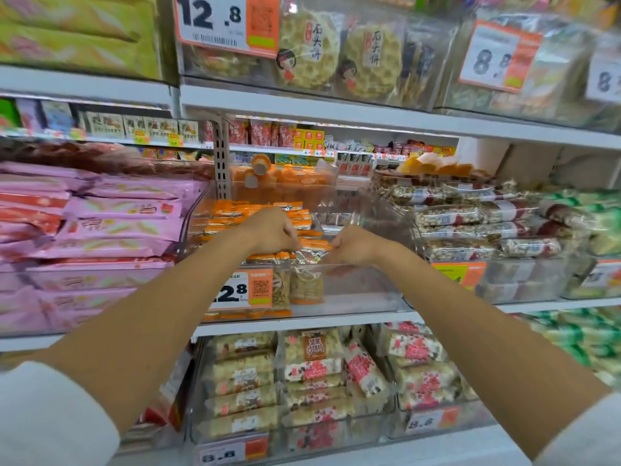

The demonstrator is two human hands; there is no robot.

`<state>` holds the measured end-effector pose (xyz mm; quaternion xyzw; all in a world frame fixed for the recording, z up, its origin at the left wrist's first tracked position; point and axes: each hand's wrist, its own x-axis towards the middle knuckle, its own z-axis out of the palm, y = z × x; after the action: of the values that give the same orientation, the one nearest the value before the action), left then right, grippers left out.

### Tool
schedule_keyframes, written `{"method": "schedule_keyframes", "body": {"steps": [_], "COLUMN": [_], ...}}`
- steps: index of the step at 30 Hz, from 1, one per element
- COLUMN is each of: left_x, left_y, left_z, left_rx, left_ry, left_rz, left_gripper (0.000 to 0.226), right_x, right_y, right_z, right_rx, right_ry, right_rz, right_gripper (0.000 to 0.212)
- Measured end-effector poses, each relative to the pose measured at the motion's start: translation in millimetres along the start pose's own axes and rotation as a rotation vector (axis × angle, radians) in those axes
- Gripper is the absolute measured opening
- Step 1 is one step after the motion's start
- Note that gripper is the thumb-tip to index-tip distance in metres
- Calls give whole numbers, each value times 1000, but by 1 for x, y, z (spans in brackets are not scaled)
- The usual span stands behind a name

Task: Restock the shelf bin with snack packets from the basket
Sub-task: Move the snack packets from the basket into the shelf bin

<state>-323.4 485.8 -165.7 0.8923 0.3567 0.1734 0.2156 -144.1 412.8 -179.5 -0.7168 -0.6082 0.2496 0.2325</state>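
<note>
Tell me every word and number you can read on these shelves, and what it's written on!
"12.8": top-shelf price tag
"石头饼": round cracker packets beside it
"8.8": top-right tag, blurry
"12.8": front tag on the shelf bin, first digit partly hidden
"8.8": both bottom-shelf tags
Barcodes, small tags further back and other packet print: too blurred to read.

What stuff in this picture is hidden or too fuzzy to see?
- Basket: outside the head view's edges.
- Right hand: fingers curl away behind its back, so whether it holds the snack packet is hidden.
- Price tag on the shelf bin: first digit partly covered by the left forearm.
- Top-right price label: small print blurred.
</note>
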Motion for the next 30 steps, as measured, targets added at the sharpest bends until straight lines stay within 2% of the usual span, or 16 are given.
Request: {"method": "schedule_keyframes", "body": {"steps": [4, 7, 9, 11, 13, 16, 21, 25, 28, 30], "left_x": [-3, -8, -13, -23, -34, -44, -56, -70, -80, -86], "left_y": [1, 4, 13, 34, 60, 93, 117, 127, 126, 124], "left_z": [-2, -5, -4, 5, 20, 56, 134, 211, 269, 305], "left_rx": [19, 50, 70, 66, -20, -130, -354, -400, -393, -372], "left_ry": [-16, 39, 190, 357, 407, 338, 167, 40, -154, -268], "left_rz": [-13, -34, -6, 66, 137, 180, 105, 46, 32, 28], "left_gripper": [11, 12, 15, 17, 15, 12, 19, 14, 17, 20], "right_x": [-10, -21, -31, -45, -61, -86, -134, -180, -214, -233], "right_y": [-5, -7, -5, -1, 5, 30, 97, 157, 206, 240], "right_z": [-1, -1, 3, 11, 20, 31, 51, 76, 109, 134], "right_rx": [-41, -79, -2, 55, 90, 127, 130, 102, 141, 135], "right_ry": [35, 207, 385, 551, 718, 844, 839, 747, 645, 594], "right_rz": [35, -16, -134, -256, -329, -319, -153, 9, 132, 211], "right_gripper": [40, 54, 43, 18, 9, 10, 7, 4, 14, 14]}}
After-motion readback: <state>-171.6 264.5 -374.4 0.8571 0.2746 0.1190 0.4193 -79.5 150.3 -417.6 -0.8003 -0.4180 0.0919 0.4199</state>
